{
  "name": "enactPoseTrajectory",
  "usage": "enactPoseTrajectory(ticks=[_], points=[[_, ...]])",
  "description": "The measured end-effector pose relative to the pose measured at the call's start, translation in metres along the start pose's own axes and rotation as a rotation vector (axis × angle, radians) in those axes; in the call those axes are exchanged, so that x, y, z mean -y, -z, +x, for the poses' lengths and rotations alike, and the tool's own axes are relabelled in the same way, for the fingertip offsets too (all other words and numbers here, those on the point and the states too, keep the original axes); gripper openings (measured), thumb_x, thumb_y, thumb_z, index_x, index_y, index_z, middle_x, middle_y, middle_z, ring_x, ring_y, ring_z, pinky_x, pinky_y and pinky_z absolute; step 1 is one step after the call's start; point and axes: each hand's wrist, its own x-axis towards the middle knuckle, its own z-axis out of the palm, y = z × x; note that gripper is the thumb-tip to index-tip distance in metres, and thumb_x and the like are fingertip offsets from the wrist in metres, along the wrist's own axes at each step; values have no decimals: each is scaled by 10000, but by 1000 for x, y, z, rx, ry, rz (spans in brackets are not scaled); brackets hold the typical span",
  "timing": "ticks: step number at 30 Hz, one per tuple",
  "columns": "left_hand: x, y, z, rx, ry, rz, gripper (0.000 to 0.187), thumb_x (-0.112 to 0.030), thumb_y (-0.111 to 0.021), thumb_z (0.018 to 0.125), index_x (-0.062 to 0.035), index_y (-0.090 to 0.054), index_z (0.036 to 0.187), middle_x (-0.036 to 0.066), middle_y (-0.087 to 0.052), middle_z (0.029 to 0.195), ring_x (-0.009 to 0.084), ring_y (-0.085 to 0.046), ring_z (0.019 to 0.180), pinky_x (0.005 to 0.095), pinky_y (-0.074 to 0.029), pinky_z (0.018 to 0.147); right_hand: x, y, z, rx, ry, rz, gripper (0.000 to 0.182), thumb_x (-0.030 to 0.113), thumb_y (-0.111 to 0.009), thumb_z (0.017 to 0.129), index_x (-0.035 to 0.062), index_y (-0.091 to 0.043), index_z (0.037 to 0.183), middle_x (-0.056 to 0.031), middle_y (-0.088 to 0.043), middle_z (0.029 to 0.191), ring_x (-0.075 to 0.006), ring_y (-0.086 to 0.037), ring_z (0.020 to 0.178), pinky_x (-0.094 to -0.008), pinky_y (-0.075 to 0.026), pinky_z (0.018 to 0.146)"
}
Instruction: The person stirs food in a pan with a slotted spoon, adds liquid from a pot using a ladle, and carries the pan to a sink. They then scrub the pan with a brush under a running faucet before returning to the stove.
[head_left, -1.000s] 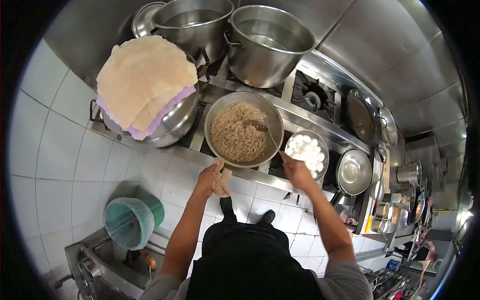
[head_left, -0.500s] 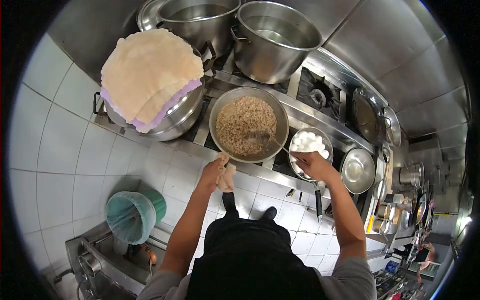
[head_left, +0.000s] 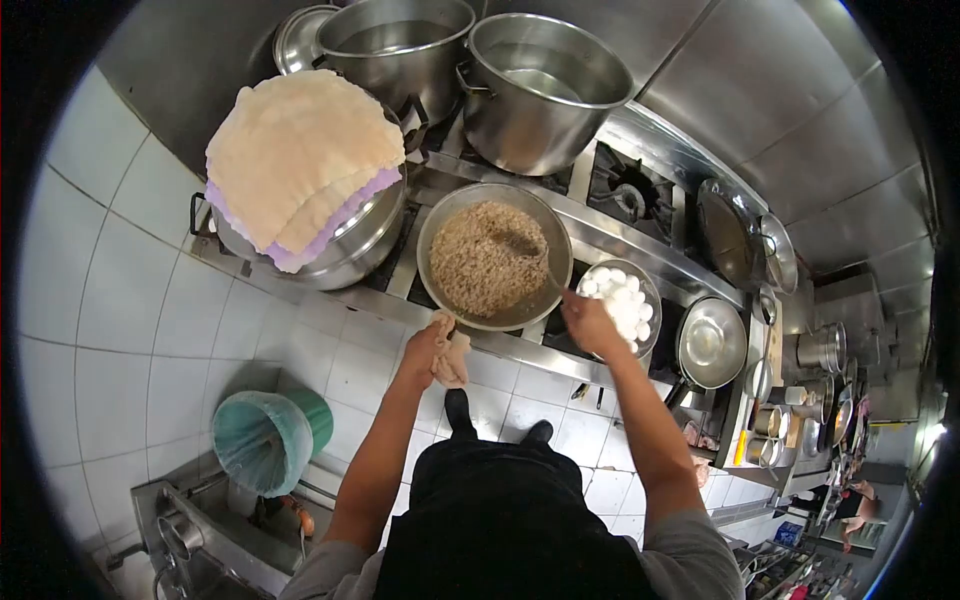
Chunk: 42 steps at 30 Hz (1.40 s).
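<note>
A wide metal pan (head_left: 455, 215) of brown, grainy food (head_left: 485, 262) sits on the stove. My left hand (head_left: 428, 352) is closed on a beige cloth (head_left: 452, 362) at the pan's near edge. In my right hand (head_left: 590, 322) is the handle of a spoon (head_left: 525, 245), whose head rests in the food toward the pan's right side. Just right of that hand, a smaller pan holds several white eggs (head_left: 622, 300).
Two large pots (head_left: 545, 125) (head_left: 400, 75) stand behind. At left, beige and purple cloths (head_left: 300, 160) cover a big pot. An empty-looking pan (head_left: 712, 343) lies right. A lined green bin (head_left: 262, 440) stands on the floor. A distant person (head_left: 858, 508) is at far right.
My right hand has moved left and toward the wide pan, and the spoon head has shifted up within the food. My left hand has barely moved.
</note>
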Motion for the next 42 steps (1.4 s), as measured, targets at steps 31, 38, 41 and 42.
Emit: enactPoseTrajectory(ticks=[31,38,41,42], points=[[100,158,-107,-122,117,480,385,-233,-481,926,-21,-497,1246,118,-579,1142,224,-577,1030,309,-473,865,-5,-90,-38,-544,262,205,508,34,-559,802,78,-487,1302,-205,-620,833,-356,-606,735,-459,-497,607],[179,236,-78,375,-135,2156,384,-296,-544,816,-110,-492,1149,161,-612,896,281,-622,804,419,-474,739,-28,-47,-68,-244,-128,1166,447,117,-454,913,79,-449,1358,-18,-521,691,-113,-462,511,-253,-400,456],[206,261,-74,393,-182,1861,286,-297,-526,833,-101,-495,1040,176,-611,753,334,-624,718,476,-470,628,-92,27,-125,-208,-324,1432,381,199,-501,939,86,-476,1302,1,-496,716,-77,-406,469,-220,-312,395],[218,266,-66,447,-317,1769,260,-297,-520,838,-98,-496,1003,181,-611,705,352,-625,689,494,-469,591,-110,54,-149,-294,-353,1354,330,244,-521,952,72,-520,1234,2,-490,702,-76,-414,473,-212,-311,399]])
